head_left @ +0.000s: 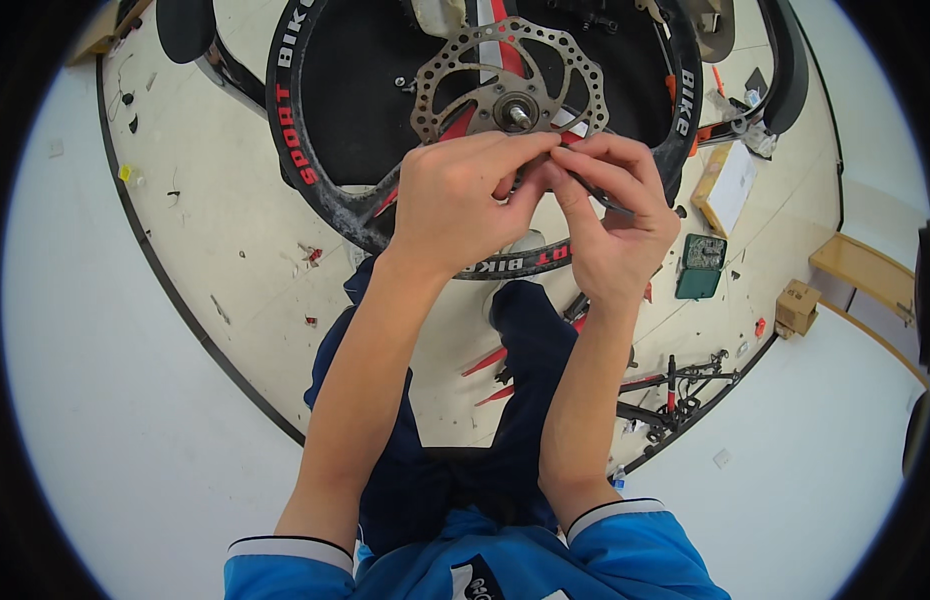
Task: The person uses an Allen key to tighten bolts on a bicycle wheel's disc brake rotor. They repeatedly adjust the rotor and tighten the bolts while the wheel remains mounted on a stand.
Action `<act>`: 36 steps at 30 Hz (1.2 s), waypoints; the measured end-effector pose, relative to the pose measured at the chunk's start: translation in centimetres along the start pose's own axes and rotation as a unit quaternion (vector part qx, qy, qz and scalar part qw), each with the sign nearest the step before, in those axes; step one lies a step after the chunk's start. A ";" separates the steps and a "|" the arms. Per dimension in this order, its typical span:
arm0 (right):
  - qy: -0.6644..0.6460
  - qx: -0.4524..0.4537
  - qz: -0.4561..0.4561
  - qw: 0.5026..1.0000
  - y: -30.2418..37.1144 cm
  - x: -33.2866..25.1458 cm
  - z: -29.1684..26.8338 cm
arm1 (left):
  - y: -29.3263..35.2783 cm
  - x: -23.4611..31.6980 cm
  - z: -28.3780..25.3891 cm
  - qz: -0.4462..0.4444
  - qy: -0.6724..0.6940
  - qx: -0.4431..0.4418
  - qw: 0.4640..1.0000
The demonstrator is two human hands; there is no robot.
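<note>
Steel brake disc (512, 82) sits on hub of black bicycle wheel (325, 150), wheel lying on round beige mat (235, 230) on floor, toward mat's far edge. Both hands meet just below disc: left hand (463, 195) and right hand (613, 215), fingertips pinched together on small dark part (597, 193), too small to tell. Green box (701, 266), cardboard box (726, 184), black-red bike parts (675, 390) crowd mat's right edge. Left side of mat mostly open, only scraps (312, 255). Pale floor (105, 400) beyond mat's black rim.

ahead: brake disc (510, 75), wheel rim (315, 190) block | left: bare mat (215, 230) | right: green box (701, 266), cardboard (730, 185)
</note>
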State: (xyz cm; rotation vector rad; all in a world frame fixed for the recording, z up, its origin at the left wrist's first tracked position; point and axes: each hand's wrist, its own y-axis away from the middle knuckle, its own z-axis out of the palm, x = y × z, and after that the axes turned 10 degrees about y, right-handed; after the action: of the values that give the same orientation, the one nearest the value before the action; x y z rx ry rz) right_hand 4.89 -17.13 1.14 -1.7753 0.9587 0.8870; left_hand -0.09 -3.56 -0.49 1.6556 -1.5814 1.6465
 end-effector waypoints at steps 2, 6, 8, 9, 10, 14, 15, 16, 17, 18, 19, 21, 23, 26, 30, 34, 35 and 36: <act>0.017 -0.020 -0.005 1.000 0.0 0.0 -0.2 | 0.1 -0.4 0.0 0.016 -0.001 0.003 1.000; 0.030 -0.040 0.020 0.999 0.2 -0.3 -0.2 | 0.0 -0.6 0.0 0.013 0.000 0.030 0.999; 0.013 -0.017 0.031 0.999 0.4 -0.3 0.3 | 0.1 -0.9 0.1 0.013 0.005 0.043 0.999; 0.008 0.001 0.030 1.000 0.4 -0.3 0.4 | 0.0 -0.8 0.3 0.011 0.005 0.047 0.999; 0.002 0.019 0.030 0.999 0.3 -0.2 0.5 | -0.1 -0.6 0.4 0.009 0.005 0.051 0.999; 0.019 0.020 0.013 1.000 0.3 -0.2 0.4 | -0.1 -0.4 0.0 -0.017 -0.013 0.033 0.999; 0.024 0.018 0.013 0.999 0.2 -0.3 0.4 | -0.1 -0.3 -0.2 -0.017 -0.005 0.020 1.000; 0.029 0.016 0.013 0.999 0.1 -0.3 0.3 | -0.2 -0.2 -0.4 -0.016 0.002 0.007 1.000; 0.025 0.011 0.004 1.000 0.0 -0.1 0.2 | -0.3 -0.1 -0.4 -0.016 0.010 -0.006 1.000; 0.020 0.004 -0.002 1.000 0.1 0.2 0.0 | -0.2 -0.2 -0.4 -0.009 0.016 -0.004 1.000; 0.016 -0.003 -0.008 1.000 0.2 0.3 0.0 | -0.2 -0.3 -0.2 -0.003 0.023 -0.001 1.000; 0.017 0.001 -0.007 1.000 0.1 0.2 0.1 | -0.1 -0.6 0.1 0.010 0.025 0.010 1.000; 0.029 0.009 -0.007 1.000 0.0 -0.3 0.4 | 0.0 -0.9 0.3 0.022 0.016 0.029 0.999; 0.041 0.034 0.014 0.998 0.3 -0.2 0.3 | -0.2 -0.2 0.5 -0.007 0.007 0.043 0.999; 0.001 0.044 0.072 0.996 0.4 -0.6 0.3 | -0.1 -0.1 0.5 -0.028 0.006 0.023 0.999; 0.003 0.017 0.037 0.999 0.2 0.0 -0.2 | -0.1 0.2 0.1 -0.020 0.008 -0.003 1.000; 0.017 0.002 0.018 1.000 0.1 -0.1 -0.3 | -0.1 0.0 0.1 -0.010 0.012 -0.004 1.000; 0.034 -0.014 0.001 0.999 0.1 -0.1 -0.3 | 0.0 -0.1 0.2 -0.005 0.015 0.004 1.000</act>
State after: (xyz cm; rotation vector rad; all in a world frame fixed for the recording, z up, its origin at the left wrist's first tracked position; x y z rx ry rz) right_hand 4.80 -17.43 1.29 -1.8386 0.9954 0.8496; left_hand 0.05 -3.64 -0.61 1.6323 -1.5527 1.6667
